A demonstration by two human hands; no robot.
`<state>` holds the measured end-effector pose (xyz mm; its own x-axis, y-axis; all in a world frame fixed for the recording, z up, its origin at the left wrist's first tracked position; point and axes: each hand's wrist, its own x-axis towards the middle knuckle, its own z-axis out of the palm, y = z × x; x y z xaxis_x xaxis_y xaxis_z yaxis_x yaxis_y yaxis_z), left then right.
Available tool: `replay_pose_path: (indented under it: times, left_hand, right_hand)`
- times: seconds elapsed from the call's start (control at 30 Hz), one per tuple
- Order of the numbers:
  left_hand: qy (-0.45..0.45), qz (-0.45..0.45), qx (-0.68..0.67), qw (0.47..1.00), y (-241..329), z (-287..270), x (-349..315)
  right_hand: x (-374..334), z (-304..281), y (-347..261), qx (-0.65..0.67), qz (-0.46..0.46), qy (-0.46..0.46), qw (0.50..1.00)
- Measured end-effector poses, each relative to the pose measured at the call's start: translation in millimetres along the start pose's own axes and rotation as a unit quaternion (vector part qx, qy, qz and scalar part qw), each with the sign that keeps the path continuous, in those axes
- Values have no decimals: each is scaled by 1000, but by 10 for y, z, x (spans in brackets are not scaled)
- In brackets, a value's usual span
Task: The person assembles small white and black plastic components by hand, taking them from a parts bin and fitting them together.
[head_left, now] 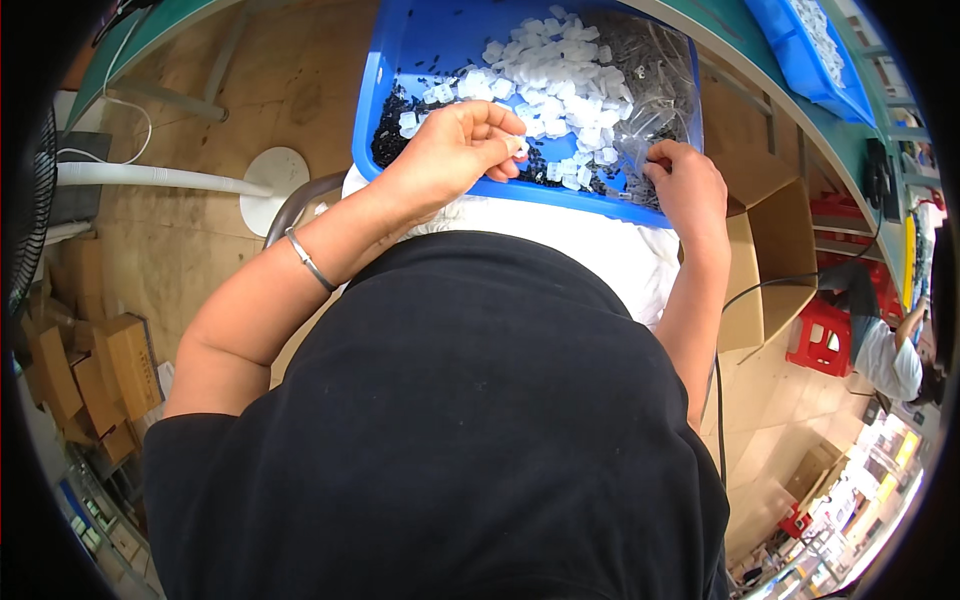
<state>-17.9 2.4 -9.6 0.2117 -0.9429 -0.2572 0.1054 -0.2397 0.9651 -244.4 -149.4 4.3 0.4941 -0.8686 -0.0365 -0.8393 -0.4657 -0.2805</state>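
A blue plastic tray (364,130) rests in front of me, its near edge over my lap. White translucent plastic pieces (560,60) lie heaped in its middle, with small black parts (388,140) scattered to the left and along the near side. Clear plastic pieces (640,75) fill the right side. Over the tray's near left part, my left hand (455,150) pinches a small white plastic piece (520,148) between thumb and fingers. My right hand (685,185) is closed at the near right corner, its fingertips among the clear pieces; whatever they grip is too small to make out.
A green table (820,110) curves behind the tray, bearing another blue bin (810,60) at right. An open cardboard box (770,250) stands right of me. A white stand base (275,190) is on the floor at left. Another person (885,350) sits far right near a red stool (822,338).
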Motion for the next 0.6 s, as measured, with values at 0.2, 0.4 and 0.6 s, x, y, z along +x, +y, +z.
replay_pose_path:
  times: [0.2,0.4,0.6]
  left_hand:
    - [-37,-48,-67,996,42,-12,-11]
    - [-22,-39,-29,999,64,-56,-25]
    - [23,-54,-81,995,83,-23,-34]
  right_hand:
    - [36,70,40,-8,-36,15,999]
    - [58,5,-12,111,-12,48,993]
    - [-64,-84,-483,567,-78,-103,814]
